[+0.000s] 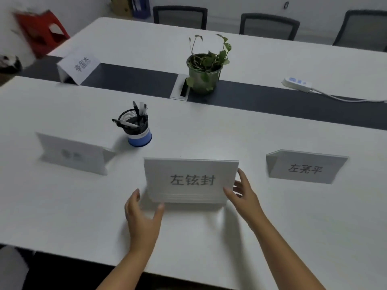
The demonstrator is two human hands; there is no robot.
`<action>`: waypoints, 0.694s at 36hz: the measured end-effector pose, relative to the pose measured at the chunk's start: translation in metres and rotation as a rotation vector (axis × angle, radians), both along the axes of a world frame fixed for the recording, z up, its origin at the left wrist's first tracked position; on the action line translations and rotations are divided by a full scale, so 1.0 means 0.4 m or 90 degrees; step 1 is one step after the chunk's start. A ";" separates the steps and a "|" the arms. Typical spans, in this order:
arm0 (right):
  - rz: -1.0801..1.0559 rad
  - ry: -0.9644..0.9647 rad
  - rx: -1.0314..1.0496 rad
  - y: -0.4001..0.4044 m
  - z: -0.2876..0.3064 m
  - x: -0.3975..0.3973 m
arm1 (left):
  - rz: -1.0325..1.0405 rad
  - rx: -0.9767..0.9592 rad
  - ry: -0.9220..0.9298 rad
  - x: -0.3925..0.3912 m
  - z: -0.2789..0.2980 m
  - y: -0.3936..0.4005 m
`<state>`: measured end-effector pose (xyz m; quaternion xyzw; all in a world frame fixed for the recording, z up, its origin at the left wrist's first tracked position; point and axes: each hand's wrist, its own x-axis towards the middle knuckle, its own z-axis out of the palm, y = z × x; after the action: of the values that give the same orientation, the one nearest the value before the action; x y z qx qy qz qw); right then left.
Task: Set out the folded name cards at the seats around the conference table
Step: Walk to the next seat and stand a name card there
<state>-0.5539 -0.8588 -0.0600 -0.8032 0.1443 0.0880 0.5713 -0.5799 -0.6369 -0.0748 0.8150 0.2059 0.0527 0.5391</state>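
A white folded name card [191,181] with dark characters stands on the white conference table [209,237] right in front of me. My left hand [142,214] is at its lower left corner, fingers spread, thumb tip near the card's bottom edge. My right hand [243,195] is at the card's right edge, fingers relaxed and touching or almost touching it. A second card [303,167] stands to the right, a blurred third card [73,153] to the left. Another card [78,66] stands at the far left on the dark centre strip.
A mesh pen cup [137,127] stands behind the cards. A potted plant [206,72] sits on the dark centre strip beside a cable hatch [181,87]. A white power strip [297,83] lies at right. Chairs [269,26] line the far side. A red object [41,32] is far left.
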 end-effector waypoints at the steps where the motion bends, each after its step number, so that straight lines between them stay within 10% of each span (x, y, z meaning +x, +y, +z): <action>1: -0.003 -0.002 -0.006 0.016 0.001 0.004 | -0.028 -0.027 0.021 0.022 0.008 0.020; 13: -0.107 -0.019 0.044 0.077 0.001 -0.082 | -0.333 -0.077 0.056 0.116 0.034 0.111; 25: -0.214 0.006 0.101 0.139 -0.021 -0.514 | -0.365 -0.114 0.076 -0.222 0.055 0.144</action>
<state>-0.7595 -0.8033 -0.0684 -0.7200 0.2717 0.0062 0.6386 -0.6687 -0.5792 -0.0528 0.7907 0.0030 -0.1679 0.5887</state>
